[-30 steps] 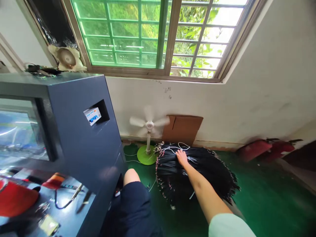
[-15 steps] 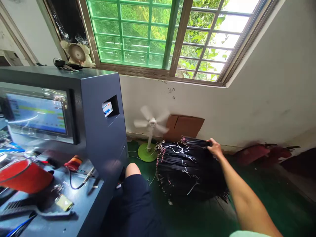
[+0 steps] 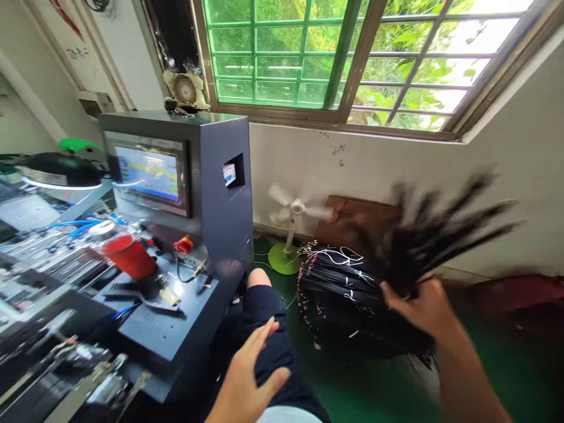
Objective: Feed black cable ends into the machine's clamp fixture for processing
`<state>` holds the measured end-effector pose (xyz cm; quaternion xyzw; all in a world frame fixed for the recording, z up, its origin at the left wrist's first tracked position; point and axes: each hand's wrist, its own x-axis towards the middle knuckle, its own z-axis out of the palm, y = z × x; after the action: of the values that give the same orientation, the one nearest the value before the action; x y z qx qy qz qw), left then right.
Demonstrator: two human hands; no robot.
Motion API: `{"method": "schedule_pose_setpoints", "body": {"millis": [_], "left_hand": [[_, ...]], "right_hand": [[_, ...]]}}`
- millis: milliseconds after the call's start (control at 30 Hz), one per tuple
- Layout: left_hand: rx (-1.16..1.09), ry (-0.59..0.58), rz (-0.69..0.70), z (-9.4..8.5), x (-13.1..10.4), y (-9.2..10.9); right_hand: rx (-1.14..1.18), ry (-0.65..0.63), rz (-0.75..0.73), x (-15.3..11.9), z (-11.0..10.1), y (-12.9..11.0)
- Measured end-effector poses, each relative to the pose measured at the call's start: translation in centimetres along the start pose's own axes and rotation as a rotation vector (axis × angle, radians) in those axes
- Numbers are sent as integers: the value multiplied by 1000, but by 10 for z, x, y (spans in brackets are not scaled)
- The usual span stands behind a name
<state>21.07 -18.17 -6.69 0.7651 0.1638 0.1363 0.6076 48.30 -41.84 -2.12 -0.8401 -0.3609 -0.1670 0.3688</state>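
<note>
My right hand (image 3: 420, 308) is closed around a bundle of black wires (image 3: 423, 235), whose loose upper ends fan out and are smeared by motion. Right below it lies a big pile of black wires (image 3: 348, 311), tied in bunches with white ties, with small pinkish and metallic tips along its left edge. My left hand (image 3: 251, 370) hangs over my lap, fingers stretched and thumb apart, holding nothing.
A dark blue machine cabinet with a lit screen (image 3: 147, 176) stands at left. On its ledge are a red container (image 3: 130, 255) and a red button (image 3: 183, 244). A white fan (image 3: 297, 207) on a green base spins before brown cardboard (image 3: 352, 217) under the window.
My right hand has lifted the bundle of black wires off the pile, toward me. My left hand has come into view. The view has swung left, showing more of the machine.
</note>
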Motion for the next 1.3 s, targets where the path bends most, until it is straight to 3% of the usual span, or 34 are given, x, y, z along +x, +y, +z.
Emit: {"method": "schedule_pose_setpoints", "body": {"millis": [100,167,233,300,400,467,600,767,833,933,1033,1100,1233,1300], "left_hand": [[-179,82,-68,19,-5,7],[-388,299,-65,18,-14,14],[-592,579,-23,3,-32,20],[-719,798,44,-19,-59,25],[-775,923,170,-49,-103,31],[-793,896,265,-60,-127,29],[-805,692,418,-68,-155,14],[-806,201,582,-75,-163,1],[-776,81,680,-80,-160,1],[-703,154,698,-86,-158,1],[-703,270,694,-90,-165,-1],[-763,347,701,-93,-173,-3],[-755,375,674,-95,-177,-4],[-709,369,630,-94,-172,-2]], "right_hand": [[302,-449,-209,-43,68,-84],[556,-631,-338,-69,106,-136],[791,-735,-362,-88,132,-176],[935,-947,-365,-96,147,-200],[999,-1231,-433,-96,162,-213],[972,-1281,-479,-96,168,-218],[958,-1235,-612,-99,169,-238],[954,-1366,-772,-98,166,-265],[1003,-1376,-791,-98,167,-273],[972,-1239,-841,-98,168,-277],[785,-1152,-1019,-94,170,-255],[654,-1174,-1086,-83,171,-223],[517,-1346,-963,-43,172,-149],[512,-1388,-919,-30,168,-135]]}}
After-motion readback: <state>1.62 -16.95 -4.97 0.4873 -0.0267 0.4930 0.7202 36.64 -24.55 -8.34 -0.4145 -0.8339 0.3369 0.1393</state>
